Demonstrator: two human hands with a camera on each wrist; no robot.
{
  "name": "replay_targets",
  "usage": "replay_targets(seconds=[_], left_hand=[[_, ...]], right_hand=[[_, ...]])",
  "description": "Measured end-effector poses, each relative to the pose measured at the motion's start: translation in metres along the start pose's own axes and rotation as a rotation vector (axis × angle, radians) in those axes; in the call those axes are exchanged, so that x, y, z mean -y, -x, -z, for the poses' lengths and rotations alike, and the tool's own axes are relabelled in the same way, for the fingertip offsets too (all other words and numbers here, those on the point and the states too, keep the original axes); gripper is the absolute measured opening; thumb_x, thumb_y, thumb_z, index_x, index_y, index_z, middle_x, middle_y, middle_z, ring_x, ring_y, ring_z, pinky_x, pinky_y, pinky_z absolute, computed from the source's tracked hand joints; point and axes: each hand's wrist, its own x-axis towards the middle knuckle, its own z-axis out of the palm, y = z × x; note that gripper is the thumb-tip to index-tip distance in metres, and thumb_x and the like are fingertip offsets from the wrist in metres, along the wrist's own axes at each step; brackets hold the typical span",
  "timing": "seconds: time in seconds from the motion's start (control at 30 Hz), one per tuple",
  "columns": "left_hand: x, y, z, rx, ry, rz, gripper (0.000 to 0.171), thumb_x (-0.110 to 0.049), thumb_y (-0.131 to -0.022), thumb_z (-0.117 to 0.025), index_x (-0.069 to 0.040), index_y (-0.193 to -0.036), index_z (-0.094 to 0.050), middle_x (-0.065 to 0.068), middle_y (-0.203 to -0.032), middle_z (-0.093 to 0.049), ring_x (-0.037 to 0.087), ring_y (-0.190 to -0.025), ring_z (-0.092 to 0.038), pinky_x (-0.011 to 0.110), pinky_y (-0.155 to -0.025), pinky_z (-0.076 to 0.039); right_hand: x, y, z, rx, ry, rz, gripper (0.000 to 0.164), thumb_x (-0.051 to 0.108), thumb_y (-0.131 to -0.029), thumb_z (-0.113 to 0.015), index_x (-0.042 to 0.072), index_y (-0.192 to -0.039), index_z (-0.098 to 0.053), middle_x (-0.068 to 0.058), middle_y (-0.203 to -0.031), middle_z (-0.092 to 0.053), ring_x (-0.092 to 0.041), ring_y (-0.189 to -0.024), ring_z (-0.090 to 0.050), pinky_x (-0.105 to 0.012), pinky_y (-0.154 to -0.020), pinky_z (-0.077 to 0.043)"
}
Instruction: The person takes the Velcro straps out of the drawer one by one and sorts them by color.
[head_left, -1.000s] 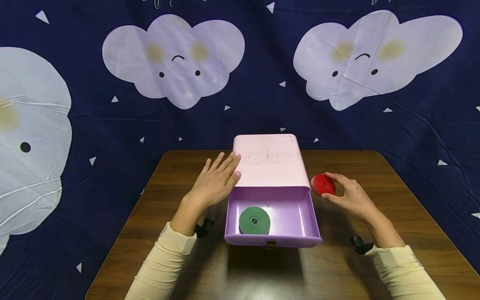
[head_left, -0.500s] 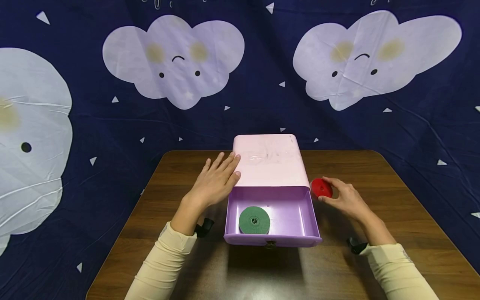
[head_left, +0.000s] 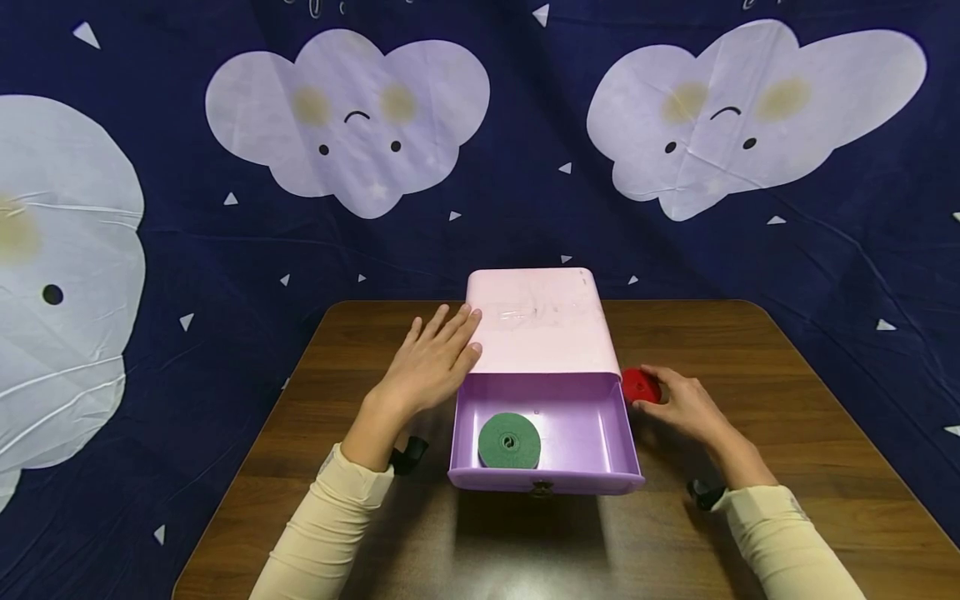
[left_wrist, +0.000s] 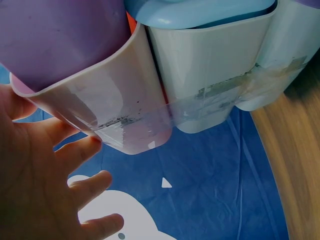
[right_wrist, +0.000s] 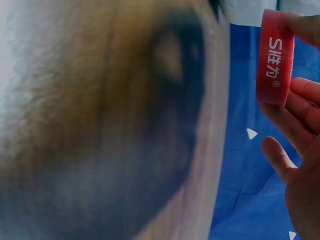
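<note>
My left hand (head_left: 426, 360) lies with its fingers spread against the left edge of the pink top of a drawer unit (head_left: 540, 321). Below that top, a purple drawer (head_left: 581, 433) is pulled out toward me. Inside its left half a roll of green tape (head_left: 509, 442) lies flat. To the right of the unit, my right hand (head_left: 692, 406) pinches a roll of red tape (head_left: 640, 386) between thumb and fingers. The right wrist view shows white lettering on the outer face of the red tape (right_wrist: 275, 60).
The wooden table (head_left: 337, 358) extends on both sides of the unit, and a dark blue cloth with clouds (head_left: 525, 167) hangs behind it. In the left wrist view, whitish lower tiers (left_wrist: 210, 65) and a light blue drawer front (left_wrist: 210, 11) adjoin the pink tier.
My right hand has moved left and nearer to me with the red tape, down along the right side of the drawer unit. The left hand and the green tape stay in place.
</note>
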Motion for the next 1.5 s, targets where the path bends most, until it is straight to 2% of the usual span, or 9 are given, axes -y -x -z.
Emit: replay_targets(seconds=[0.2, 0.47, 0.63, 1.2, 1.5], left_hand=[[0.000, 0.000, 0.000, -0.002, 0.004, 0.003, 0.054, -0.046, -0.102, -0.020, -0.026, -0.152, -0.017, -0.004, -0.159, -0.017, 0.024, -0.149, -0.008, 0.054, -0.119, -0.006], [0.000, 0.000, -0.001, -0.003, -0.001, -0.002, 0.054, -0.046, -0.102, -0.019, -0.026, -0.152, -0.017, -0.004, -0.159, -0.017, 0.025, -0.149, -0.009, 0.054, -0.119, -0.006], [0.000, 0.000, 0.000, 0.002, 0.000, 0.001, 0.054, -0.046, -0.102, -0.019, -0.026, -0.152, -0.016, -0.004, -0.159, -0.016, 0.024, -0.149, -0.007, 0.053, -0.119, -0.006], [0.001, 0.000, -0.001, 0.006, 0.006, 0.003, 0.054, -0.047, -0.102, -0.018, -0.027, -0.152, -0.016, -0.005, -0.159, -0.015, 0.025, -0.149, -0.007, 0.053, -0.119, -0.005], [0.002, -0.001, -0.002, 0.005, 0.002, 0.004, 0.054, -0.047, -0.101, -0.018, -0.028, -0.152, -0.015, -0.005, -0.159, -0.015, 0.023, -0.149, -0.006, 0.053, -0.119, -0.006]], right_hand=[[-0.006, 0.002, -0.011, 0.022, 0.055, 0.030, 0.060, 0.026, -0.073, -0.077, -0.003, -0.122, -0.057, -0.023, -0.108, -0.067, -0.032, -0.087, -0.066, -0.044, -0.074, -0.049], [-0.007, 0.003, -0.019, 0.069, 0.101, 0.048, 0.058, 0.024, -0.074, -0.075, -0.005, -0.120, -0.057, -0.022, -0.105, -0.068, -0.030, -0.085, -0.066, -0.046, -0.076, -0.047], [-0.007, 0.004, -0.021, 0.089, 0.103, 0.043, 0.057, 0.025, -0.074, -0.075, -0.005, -0.120, -0.058, -0.021, -0.103, -0.068, -0.028, -0.082, -0.066, -0.045, -0.074, -0.046], [-0.009, 0.006, -0.027, 0.109, 0.110, 0.035, 0.056, 0.025, -0.075, -0.074, -0.005, -0.119, -0.058, -0.022, -0.104, -0.067, -0.032, -0.088, -0.065, -0.050, -0.078, -0.046], [-0.011, 0.004, -0.026, 0.141, 0.100, 0.015, 0.057, 0.026, -0.076, -0.073, -0.005, -0.120, -0.057, -0.020, -0.102, -0.068, -0.029, -0.085, -0.064, -0.046, -0.073, -0.050]])
